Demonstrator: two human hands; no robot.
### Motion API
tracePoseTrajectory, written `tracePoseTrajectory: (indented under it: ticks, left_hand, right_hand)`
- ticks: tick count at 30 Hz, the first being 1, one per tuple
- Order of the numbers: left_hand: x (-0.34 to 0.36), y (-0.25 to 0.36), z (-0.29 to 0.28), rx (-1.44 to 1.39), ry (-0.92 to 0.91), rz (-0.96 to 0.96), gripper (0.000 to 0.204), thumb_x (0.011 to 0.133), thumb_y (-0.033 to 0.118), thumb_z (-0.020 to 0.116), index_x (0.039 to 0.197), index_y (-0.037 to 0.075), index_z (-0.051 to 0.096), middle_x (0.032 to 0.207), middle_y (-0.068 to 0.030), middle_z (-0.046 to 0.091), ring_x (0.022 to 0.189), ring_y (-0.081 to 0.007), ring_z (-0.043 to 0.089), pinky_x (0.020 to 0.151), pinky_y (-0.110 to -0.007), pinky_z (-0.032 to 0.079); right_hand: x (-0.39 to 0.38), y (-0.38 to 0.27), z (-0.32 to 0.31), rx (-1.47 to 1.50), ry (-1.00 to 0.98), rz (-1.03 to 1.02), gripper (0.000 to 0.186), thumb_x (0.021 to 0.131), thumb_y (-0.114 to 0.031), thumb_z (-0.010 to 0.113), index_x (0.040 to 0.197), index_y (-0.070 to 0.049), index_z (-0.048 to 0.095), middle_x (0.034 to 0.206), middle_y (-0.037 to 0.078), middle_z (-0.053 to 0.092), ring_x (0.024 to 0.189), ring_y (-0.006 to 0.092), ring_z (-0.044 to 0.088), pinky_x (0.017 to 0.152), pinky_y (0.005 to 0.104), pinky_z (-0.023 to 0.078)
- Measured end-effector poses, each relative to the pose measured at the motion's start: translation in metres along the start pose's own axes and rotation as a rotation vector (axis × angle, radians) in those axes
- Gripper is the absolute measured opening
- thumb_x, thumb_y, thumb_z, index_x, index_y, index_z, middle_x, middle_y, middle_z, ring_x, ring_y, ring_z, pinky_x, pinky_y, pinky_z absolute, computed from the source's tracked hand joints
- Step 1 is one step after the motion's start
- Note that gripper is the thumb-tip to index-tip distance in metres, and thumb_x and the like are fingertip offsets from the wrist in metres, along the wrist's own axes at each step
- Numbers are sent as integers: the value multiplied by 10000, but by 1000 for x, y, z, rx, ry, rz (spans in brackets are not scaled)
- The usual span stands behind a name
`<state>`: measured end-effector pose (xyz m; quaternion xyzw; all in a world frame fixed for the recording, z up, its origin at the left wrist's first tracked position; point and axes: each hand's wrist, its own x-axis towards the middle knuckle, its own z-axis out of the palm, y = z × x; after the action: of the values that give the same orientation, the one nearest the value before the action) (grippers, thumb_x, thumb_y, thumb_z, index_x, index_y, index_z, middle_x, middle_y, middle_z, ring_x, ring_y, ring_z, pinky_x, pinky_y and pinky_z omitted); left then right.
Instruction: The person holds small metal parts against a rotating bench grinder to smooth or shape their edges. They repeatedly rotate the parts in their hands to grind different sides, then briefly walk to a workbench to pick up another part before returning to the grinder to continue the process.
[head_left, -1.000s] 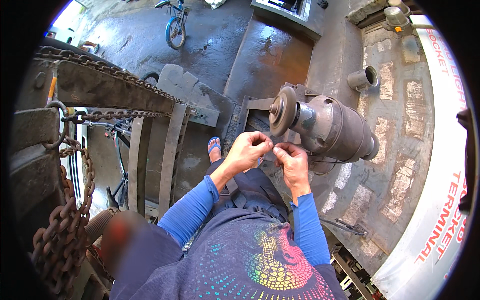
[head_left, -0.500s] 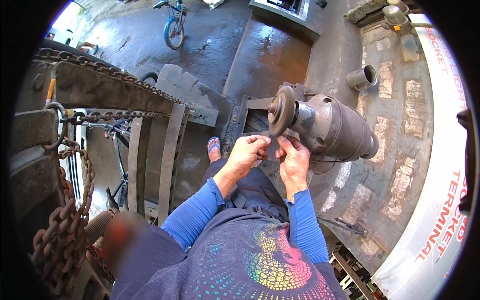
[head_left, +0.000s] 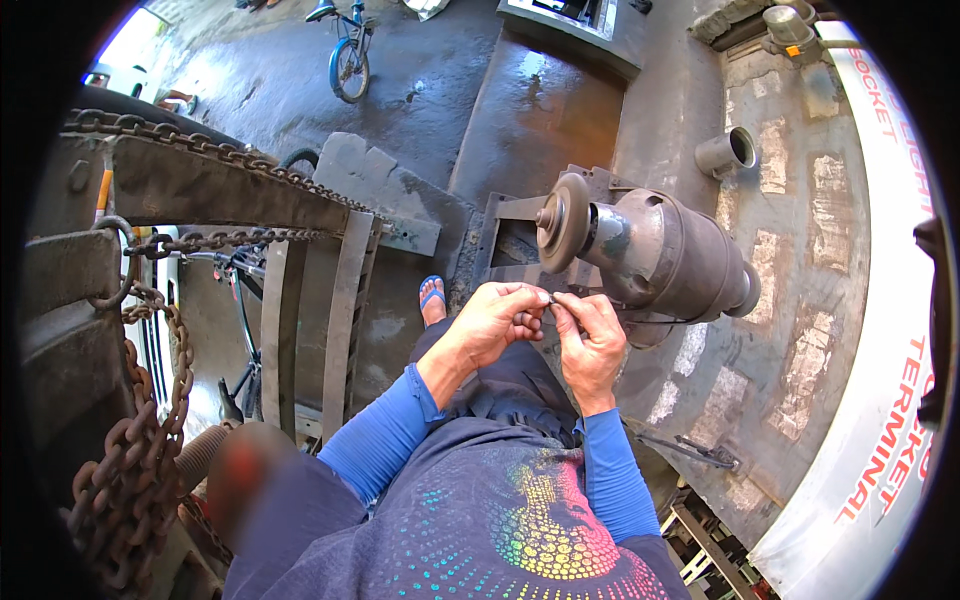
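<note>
A rough mechanical workshop, by the look of it – a thick round wheel (head_left: pixel 566 222) sits on the shaft of a grimy motor (head_left: pixel 680 258), and rusty chains (head_left: pixel 125 455) hang by heavy metal beams (head_left: pixel 230 190). The stained floor (head_left: pixel 250 105) shines wet in patches, with a blue bicycle (head_left: pixel 350 66) standing on it – daylight glares at the far corner

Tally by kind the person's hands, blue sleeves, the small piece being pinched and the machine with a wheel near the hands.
Hands (left hand, right hand): 2
Blue sleeves: 2
Small piece, too tiny to identify: 1
Machine with a wheel: 1
Total: 6
</note>
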<state>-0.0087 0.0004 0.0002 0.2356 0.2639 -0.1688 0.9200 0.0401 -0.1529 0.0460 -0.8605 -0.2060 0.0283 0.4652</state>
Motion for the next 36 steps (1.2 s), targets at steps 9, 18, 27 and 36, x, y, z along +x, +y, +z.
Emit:
tracePoseTrajectory:
  ticks: [9, 18, 27, 36]
  left_hand:
    - [14, -15, -3, 240, 104, 227, 177, 942, 184, 716, 1000, 18, 694, 774, -10, 652, 662, -88, 612, 606, -230, 485]
    - [30, -24, -6, -103, 143, 146, 180, 973, 158, 671, 1034, -11, 673, 831, -34, 661, 671, -99, 630, 630, -265, 562]
    - [21, -20, -2, 155, 207, 219, 180, 964, 156, 672, 975, -22, 692, 830, -51, 684, 658, -101, 625, 620, -265, 539]
    - [20, -14, -7, 552, 246, 410, 204, 961, 167, 682, 1010, -31, 702, 803, -14, 658, 679, -69, 578, 618, -245, 483]
  right_hand:
    - [4, 20, 10, 754, -17, 724, 109, 893, -27, 722, 981, 35, 705, 812, 40, 678, 605, 95, 555, 567, 238, 435]
    - [17, 38, 28, 807, 73, 778, 142, 877, -24, 733, 998, 44, 703, 821, 43, 685, 595, 87, 545, 555, 247, 433]
    - [1, 33, 23, 631, -19, 618, 141, 899, -30, 715, 1026, 31, 705, 854, 27, 683, 640, 87, 563, 584, 233, 443]
    - [10, 49, 17, 759, -107, 703, 145, 902, -34, 709, 1021, 49, 697, 824, 40, 675, 610, 94, 559, 593, 255, 469]
